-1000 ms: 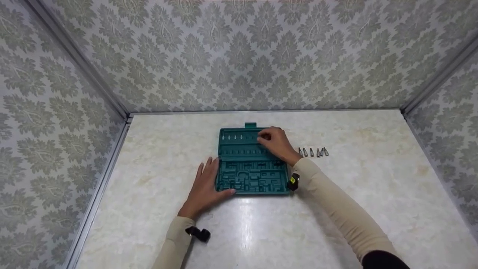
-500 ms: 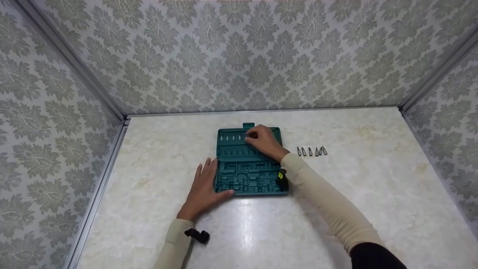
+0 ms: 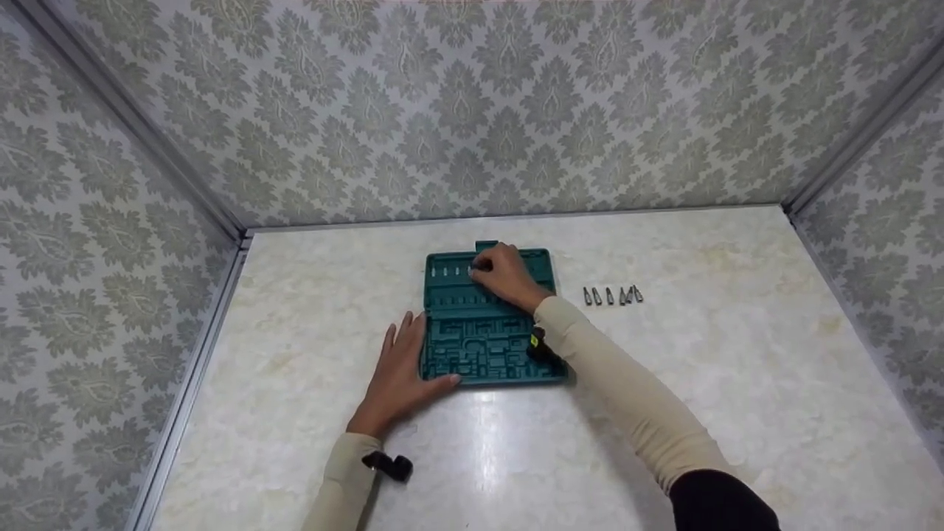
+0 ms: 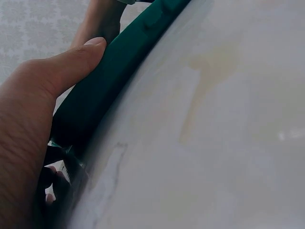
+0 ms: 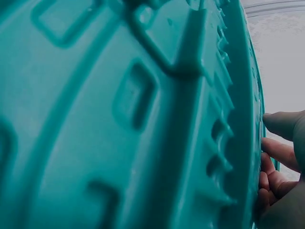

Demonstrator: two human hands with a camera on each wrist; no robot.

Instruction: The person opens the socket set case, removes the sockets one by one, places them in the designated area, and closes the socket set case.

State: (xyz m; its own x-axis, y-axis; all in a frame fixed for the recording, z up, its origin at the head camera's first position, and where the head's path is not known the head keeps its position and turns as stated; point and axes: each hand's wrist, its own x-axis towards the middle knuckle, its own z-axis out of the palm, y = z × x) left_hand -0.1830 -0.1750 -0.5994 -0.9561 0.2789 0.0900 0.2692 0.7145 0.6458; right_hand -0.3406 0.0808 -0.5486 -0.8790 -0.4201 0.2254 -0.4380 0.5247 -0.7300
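Note:
A green plastic case [image 3: 442, 324] lies open on the table, its lid part away from me. In the lid, several small metal bits [image 3: 445, 271] stand in a row at the left. My right hand [image 3: 509, 276] reaches over the lid, thumb and fingertips pinched together at the row's right end; the small bit between them is mostly hidden by the fingers. In the right wrist view, those fingers [image 5: 279, 181] are curled by the case's far side. My left hand [image 3: 394, 383] rests along the case's left side, fingers spread, with its thumb [image 4: 78, 62] on the front edge.
Several metal bits [image 3: 609, 296] lie in a loose row on the pale marbled table [image 3: 700, 332], right of the case. Patterned wall panels [image 3: 472, 118] enclose the table at the back and sides. The case's latch tab [image 3: 484, 245] sticks out at the back.
My right hand has moved left across the lid, from its right part to beside the standing bits, uncovering the lid's right end. My left hand stays on the case.

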